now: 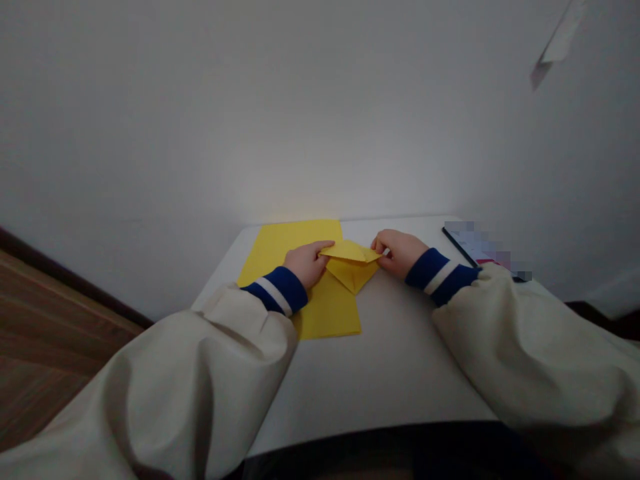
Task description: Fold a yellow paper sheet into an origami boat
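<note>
The folded yellow paper point(350, 251) is located above the middle of the white table point(380, 373), between the two hands. Its upper flap spans from left to right and stands slightly apart from the layer below, leaving a narrow, shaded opening on the near side. The lower portion tapers to a point directed toward the near side, with a crease running to that point.

The left hand point(306, 263) grips the left corner of the folded paper, thumb and fingers closed on it. The right hand point(400, 252) pinches the right corner between thumb and fingers.

A larger yellow paper point(330, 310) lies flat on the left part of the table, extending from near the far edge toward the near side. The left hand and part of the folded piece overlap it in view. Whether the folded piece touches it cannot be determined.

A flat, dark-edged object point(459, 246) lies at the far right of the table; its surface is obscured by pixelation. Both sleeves are cream, with blue cuffs point(286, 287) carrying a pale stripe. A pale wall point(320, 120) stands behind the table.
</note>
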{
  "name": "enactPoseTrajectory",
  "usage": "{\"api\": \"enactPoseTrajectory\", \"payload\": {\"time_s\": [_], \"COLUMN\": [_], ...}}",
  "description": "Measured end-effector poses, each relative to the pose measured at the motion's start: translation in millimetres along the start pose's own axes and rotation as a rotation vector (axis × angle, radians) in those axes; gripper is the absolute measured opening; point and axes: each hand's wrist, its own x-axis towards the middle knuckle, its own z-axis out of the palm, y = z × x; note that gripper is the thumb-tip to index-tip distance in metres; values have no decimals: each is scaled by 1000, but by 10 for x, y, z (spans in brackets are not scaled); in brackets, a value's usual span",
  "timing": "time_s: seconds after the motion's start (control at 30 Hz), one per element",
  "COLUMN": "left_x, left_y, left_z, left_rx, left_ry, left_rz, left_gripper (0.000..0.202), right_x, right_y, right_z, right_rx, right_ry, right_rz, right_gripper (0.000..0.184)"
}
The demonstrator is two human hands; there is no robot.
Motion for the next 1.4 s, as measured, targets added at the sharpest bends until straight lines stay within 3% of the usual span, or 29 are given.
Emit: {"api": "enactPoseTrajectory", "payload": {"time_s": [0.13,0.37,0.53,0.7,0.83,1.0,1.1,1.2,1.3,1.4], "left_x": [-14,-40,-75,-112,-137,-179,-168,-121,-67,-31], "left_y": [-8,12,42,98,155,199,174,126,95,92], "left_z": [17,16,-14,-45,-83,-75,-30,34,90,117], "left_rx": [148,446,532,557,546,489,435,361,299,277], "left_ry": [-20,-28,-51,-45,-53,43,73,-29,-152,-186], "left_rz": [74,219,271,296,325,243,316,408,403,382], "left_gripper": [43,47,46,47,45,48,56,60,67,70], "right_x": [1,21,15,-24,-31,-17,-20,-24,-21,-17], "right_y": [2,64,68,77,47,5,1,9,12,-8], "right_z": [-52,-11,7,39,53,55,68,88,94,62], "right_rx": [-174,-183,-202,-150,-152,-122,-99,-60,-52,-99], "right_ry": [-96,-154,-140,-141,-158,-145,-135,-111,-87,-81], "right_rz": [-112,-197,-268,-323,-241,-168,-189,-222,-243,-257], "right_gripper": [6,16,20,30,31,28,34,36,36,36]}}
